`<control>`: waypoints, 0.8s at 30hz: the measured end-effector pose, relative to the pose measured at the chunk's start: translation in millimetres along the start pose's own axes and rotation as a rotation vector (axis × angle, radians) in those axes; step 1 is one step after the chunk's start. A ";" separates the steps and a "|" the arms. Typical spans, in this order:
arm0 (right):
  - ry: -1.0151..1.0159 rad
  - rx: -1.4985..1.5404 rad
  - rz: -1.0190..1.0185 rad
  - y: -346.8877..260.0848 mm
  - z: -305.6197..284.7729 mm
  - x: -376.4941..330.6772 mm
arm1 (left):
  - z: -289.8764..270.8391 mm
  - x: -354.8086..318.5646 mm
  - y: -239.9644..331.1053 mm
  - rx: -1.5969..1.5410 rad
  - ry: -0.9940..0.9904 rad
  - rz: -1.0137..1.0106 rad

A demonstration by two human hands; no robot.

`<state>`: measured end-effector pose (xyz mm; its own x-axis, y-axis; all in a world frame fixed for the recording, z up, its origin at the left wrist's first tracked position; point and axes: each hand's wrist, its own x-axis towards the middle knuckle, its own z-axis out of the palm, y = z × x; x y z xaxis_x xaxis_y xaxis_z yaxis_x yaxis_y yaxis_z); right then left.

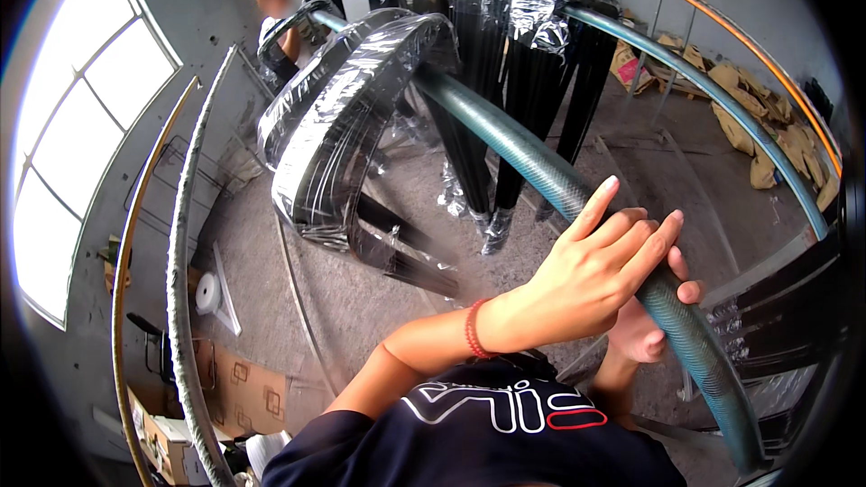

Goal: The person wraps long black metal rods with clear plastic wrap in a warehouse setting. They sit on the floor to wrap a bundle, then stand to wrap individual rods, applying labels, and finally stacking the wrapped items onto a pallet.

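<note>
A long blue-green tube [505,140] with a woven-looking surface slants from the middle of the view down to the lower right. My left hand [600,261], a red beaded bracelet at its wrist, lies across the tube with its fingers stretched out; its thumb is hidden. Below the tube is my right hand [638,334], partly covered by the tube and the left hand. Fingertips bent around the tube's far side appear to belong to it. Farther up the tube hangs a bundle of black strips [334,153] in shiny clear film, bent over it.
More film-wrapped black bundles [483,99] hang behind. A second blue-green bar [695,54] and an orange bar [767,54] curve along the right. Brown sacks [749,95] lie at the back right. Upright poles [180,243] and cartons [167,446] stand left. Two people are beyond the bundles.
</note>
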<state>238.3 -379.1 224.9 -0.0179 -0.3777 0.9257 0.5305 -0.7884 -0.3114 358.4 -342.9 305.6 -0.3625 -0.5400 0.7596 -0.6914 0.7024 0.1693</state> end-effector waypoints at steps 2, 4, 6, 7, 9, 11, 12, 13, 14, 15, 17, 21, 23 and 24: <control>-0.013 -0.005 0.017 -1.9 -2.4 -0.9 | 2.7 -1.0 -0.3 0.023 0.007 -0.001; -0.001 0.003 0.017 -2.1 -1.4 -0.1 | 3.9 -2.3 0.1 0.036 0.017 -0.006; 0.026 0.054 0.019 -2.4 0.8 1.8 | 4.9 -3.8 1.4 0.040 0.031 -0.016; 0.020 0.051 0.018 -3.2 1.2 3.1 | 5.2 -4.1 1.2 0.047 0.033 -0.017; 0.010 0.043 0.014 -4.9 1.1 5.0 | 5.9 -5.2 1.3 0.060 0.036 -0.017; -0.010 0.046 0.004 -4.5 -3.4 6.0 | 5.2 -2.8 4.1 0.043 0.030 -0.035; -0.020 0.046 -0.002 -4.7 -5.7 6.0 | 4.7 -2.1 5.1 0.033 0.027 -0.043; -0.034 0.060 -0.001 -5.3 -6.7 7.7 | 4.1 -1.6 6.1 0.033 0.019 -0.051; -0.049 0.074 0.000 -6.0 -6.0 9.1 | 3.6 -2.4 6.9 0.033 0.010 -0.059; -0.063 0.087 0.001 -6.4 -4.8 10.1 | 3.4 -3.4 7.3 0.032 0.002 -0.066; -0.071 0.124 -0.002 -6.4 -5.1 11.6 | 4.1 -3.4 7.7 0.058 0.003 -0.063; -0.072 0.067 0.018 -8.6 -8.1 12.1 | 7.1 -3.1 7.3 0.059 -0.010 -0.076; -0.062 0.062 0.020 -10.5 -6.4 12.6 | 5.1 -2.2 9.0 0.073 -0.020 -0.083; -0.057 0.059 0.022 -11.1 -6.0 13.0 | 4.4 -1.3 9.4 0.073 -0.016 -0.077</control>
<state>227.0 -378.2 239.1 0.0414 -0.3648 0.9302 0.5795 -0.7497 -0.3197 349.6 -337.7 303.4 -0.3161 -0.5989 0.7358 -0.7613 0.6229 0.1800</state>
